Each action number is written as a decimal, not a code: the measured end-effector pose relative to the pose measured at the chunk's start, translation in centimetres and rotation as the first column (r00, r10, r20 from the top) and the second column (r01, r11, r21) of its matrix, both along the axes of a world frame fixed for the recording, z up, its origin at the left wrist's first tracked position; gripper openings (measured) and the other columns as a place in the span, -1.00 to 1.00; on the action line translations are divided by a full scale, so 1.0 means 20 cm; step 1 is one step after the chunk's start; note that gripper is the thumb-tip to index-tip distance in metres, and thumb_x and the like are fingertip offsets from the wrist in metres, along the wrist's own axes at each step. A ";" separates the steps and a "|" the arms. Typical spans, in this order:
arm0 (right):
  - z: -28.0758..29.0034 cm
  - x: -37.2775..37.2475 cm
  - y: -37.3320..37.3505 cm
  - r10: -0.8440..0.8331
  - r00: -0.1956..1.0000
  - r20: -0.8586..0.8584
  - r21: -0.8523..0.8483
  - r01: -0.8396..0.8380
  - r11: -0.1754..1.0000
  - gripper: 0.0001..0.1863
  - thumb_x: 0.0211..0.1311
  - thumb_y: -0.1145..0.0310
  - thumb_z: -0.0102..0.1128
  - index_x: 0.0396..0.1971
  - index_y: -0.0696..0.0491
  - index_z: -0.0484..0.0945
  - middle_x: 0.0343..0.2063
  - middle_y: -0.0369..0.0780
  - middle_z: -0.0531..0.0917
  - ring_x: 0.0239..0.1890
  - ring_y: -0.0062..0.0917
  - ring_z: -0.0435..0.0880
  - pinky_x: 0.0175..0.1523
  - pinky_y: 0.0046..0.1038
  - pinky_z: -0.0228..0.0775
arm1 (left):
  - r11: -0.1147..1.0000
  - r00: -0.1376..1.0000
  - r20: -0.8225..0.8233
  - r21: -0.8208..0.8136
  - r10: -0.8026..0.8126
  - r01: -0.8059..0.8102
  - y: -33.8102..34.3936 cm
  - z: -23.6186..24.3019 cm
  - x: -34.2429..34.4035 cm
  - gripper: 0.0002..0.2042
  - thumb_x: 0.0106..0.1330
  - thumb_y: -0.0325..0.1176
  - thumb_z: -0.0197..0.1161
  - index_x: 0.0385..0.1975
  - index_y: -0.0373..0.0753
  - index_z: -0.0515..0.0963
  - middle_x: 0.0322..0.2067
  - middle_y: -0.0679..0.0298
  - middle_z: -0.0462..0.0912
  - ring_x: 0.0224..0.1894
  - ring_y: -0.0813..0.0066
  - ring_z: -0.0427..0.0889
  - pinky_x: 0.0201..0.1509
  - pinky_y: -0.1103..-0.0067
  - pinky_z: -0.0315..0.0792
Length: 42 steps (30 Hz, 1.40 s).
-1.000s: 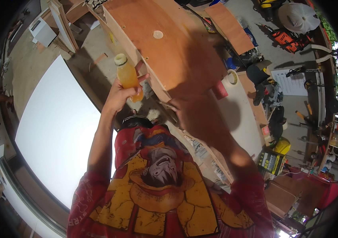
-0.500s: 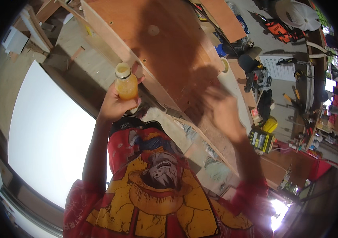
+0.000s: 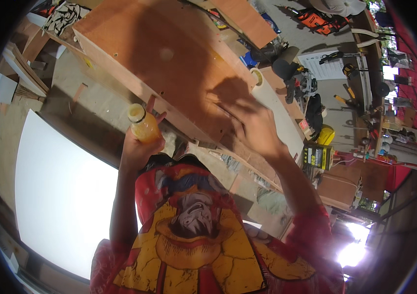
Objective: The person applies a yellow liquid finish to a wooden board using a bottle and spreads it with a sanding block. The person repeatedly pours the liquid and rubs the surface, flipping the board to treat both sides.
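My left hand [image 3: 134, 151] is wrapped round a small clear bottle [image 3: 147, 129] of amber-yellow liquid. The bottle's mouth is uncovered and tilts toward the upper left, beside the near edge of a reddish-brown wooden panel [image 3: 125, 44]. Over the lower right part of that panel, my right hand [image 3: 257, 125] reaches with its fingers stretched out. The fingertips touch or nearly touch the wood, in shadow. Nothing can be made out in that hand. Small dark holes run along the panel's near edge.
A large white sheet [image 3: 66, 196] lies at the left. On the right are an orange-and-black power tool [image 3: 316, 22], a dark cap [image 3: 284, 62], a yellow-and-black box [image 3: 316, 157] and several hand tools. A roll of tape [image 3: 256, 76] sits by the panel's far edge.
The view has shifted, so the panel and bottle appear further left. My right hand, blurred before, now shows sharper with its fingers extended on or just above the panel. My left hand still holds the bottle.
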State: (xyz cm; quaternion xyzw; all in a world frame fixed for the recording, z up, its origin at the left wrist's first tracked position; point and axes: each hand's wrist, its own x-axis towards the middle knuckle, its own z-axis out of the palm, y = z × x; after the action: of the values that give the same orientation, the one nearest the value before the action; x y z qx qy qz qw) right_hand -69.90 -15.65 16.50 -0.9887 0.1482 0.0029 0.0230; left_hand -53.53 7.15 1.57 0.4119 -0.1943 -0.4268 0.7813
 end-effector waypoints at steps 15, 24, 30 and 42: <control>0.05 0.40 -0.63 0.249 0.955 0.160 0.031 -0.257 0.966 -0.76 0.17 0.34 0.26 -0.16 -0.08 0.75 -0.23 -0.15 0.74 -0.16 -0.22 0.72 -0.10 -0.20 0.57 | 0.972 0.951 0.242 0.088 0.192 -0.219 -0.04 -0.05 -0.17 -0.58 0.06 -0.63 0.33 -0.04 -0.33 0.43 -0.22 0.19 0.65 -0.16 0.52 0.64 -0.20 0.58 0.51; -0.21 0.48 -0.74 0.402 0.903 0.151 -0.138 -0.383 0.913 -0.73 0.11 0.39 0.14 -0.20 -0.07 0.74 -0.24 -0.17 0.71 -0.16 -0.23 0.70 -0.09 -0.15 0.54 | 0.900 0.938 0.231 0.295 0.259 -0.321 -0.12 0.01 -0.38 -0.62 0.07 -0.53 0.32 -0.06 -0.34 0.50 -0.26 0.24 0.66 -0.17 0.44 0.67 -0.02 0.47 0.55; -0.24 0.30 -0.64 0.449 0.892 0.050 -0.041 -0.447 0.894 -0.70 0.09 0.37 0.16 -0.16 -0.08 0.73 -0.35 -0.24 0.69 -0.22 -0.29 0.70 -0.12 -0.22 0.52 | 0.864 0.887 0.308 0.265 0.345 -0.428 -0.19 0.03 -0.47 -0.54 0.02 -0.55 0.27 0.02 -0.35 0.46 0.10 0.16 0.54 0.00 0.39 0.63 0.05 0.45 0.52; -0.09 -0.22 0.09 0.564 0.826 -0.007 0.171 -0.555 0.814 -0.81 0.10 0.46 0.14 -0.30 0.10 0.69 -0.31 -0.17 0.72 -0.33 -0.21 0.75 -0.26 -0.22 0.58 | 0.849 0.843 -0.095 0.061 0.529 -0.525 -0.22 -0.05 -0.58 -0.50 0.06 -0.62 0.23 0.08 -0.22 0.41 0.38 -0.07 0.32 0.38 0.02 0.38 0.12 0.37 0.51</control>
State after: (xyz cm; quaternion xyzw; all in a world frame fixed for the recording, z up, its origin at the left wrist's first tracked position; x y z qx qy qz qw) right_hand -74.38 -13.89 14.65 -0.9828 -0.1490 0.0500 0.0967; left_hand -65.09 2.78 0.57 0.4382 -0.0241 -0.2208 0.8710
